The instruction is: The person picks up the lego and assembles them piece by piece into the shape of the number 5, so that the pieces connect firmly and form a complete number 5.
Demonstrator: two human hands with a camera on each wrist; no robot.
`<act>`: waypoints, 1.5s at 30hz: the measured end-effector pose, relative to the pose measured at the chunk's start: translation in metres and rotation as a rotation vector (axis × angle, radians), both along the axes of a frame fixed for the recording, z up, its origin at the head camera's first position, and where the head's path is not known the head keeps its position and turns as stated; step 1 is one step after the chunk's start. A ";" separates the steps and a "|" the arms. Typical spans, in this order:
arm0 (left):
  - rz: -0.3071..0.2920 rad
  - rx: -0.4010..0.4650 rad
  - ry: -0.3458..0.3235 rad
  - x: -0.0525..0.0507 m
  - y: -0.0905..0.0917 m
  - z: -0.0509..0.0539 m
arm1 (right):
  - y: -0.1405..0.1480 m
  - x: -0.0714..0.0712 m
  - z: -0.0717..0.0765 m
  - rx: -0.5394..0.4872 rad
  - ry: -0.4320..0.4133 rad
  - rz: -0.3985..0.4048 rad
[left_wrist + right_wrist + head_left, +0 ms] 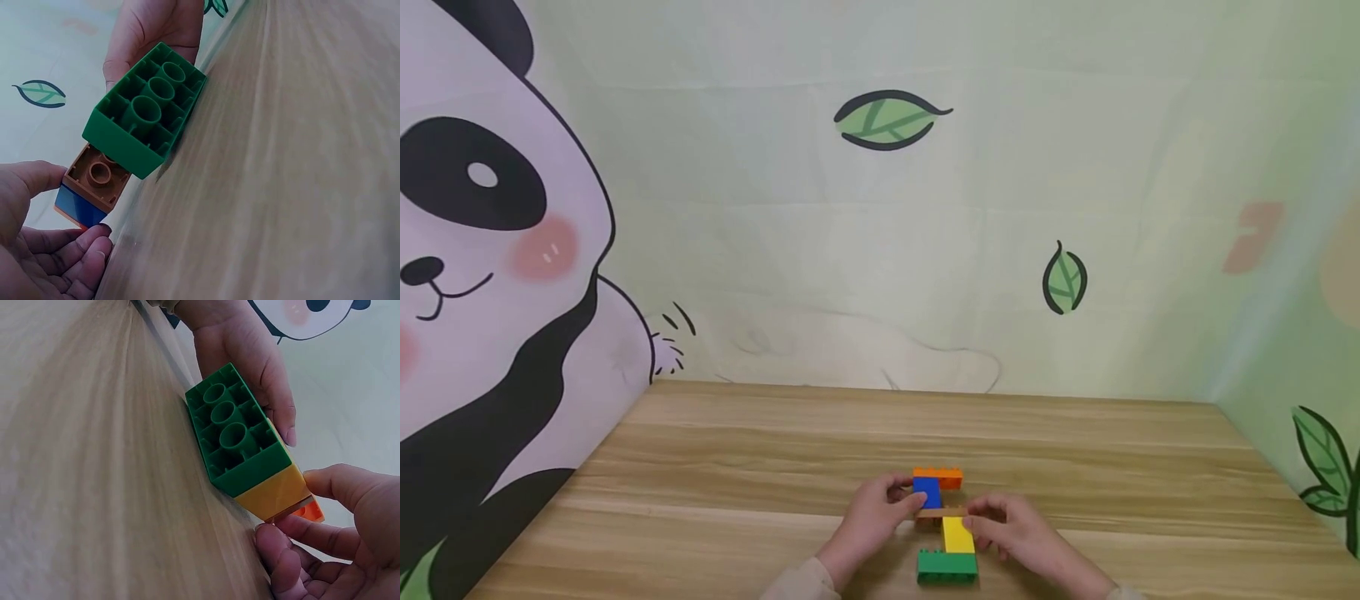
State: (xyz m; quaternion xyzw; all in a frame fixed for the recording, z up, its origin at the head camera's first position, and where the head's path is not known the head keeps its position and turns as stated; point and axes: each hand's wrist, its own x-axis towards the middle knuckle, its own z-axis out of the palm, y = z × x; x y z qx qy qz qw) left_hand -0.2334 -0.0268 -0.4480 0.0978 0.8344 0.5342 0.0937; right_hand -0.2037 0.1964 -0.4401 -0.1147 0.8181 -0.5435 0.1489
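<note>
Several toy building bricks are joined in a zigzag stack, held up off the table in both hands. At one end is an orange brick [950,475], then a blue brick [927,493], a brown brick [942,513], a yellow brick [958,535] and a green brick [947,568]. My left hand [874,510] pinches the blue brick between thumb and fingers. From the other side my right hand [1017,532] pinches the yellow brick, its fingers near the brown one. Both wrist views show the hollow, tubed underside of the green brick [144,109] [234,428].
A wood-grain table [737,450] lies beneath the hands. Behind it hangs a pale green backdrop [760,167] printed with leaves, with a large panda [550,333] at the left.
</note>
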 end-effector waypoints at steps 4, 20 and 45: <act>-0.003 0.003 0.008 0.000 0.001 0.000 | 0.000 -0.001 0.000 -0.015 0.012 0.010; -0.016 0.001 0.014 0.001 -0.001 0.002 | -0.001 0.000 0.000 -0.012 0.017 0.009; -0.027 -0.001 0.057 0.005 -0.002 0.002 | -0.001 0.002 0.001 0.000 0.024 0.033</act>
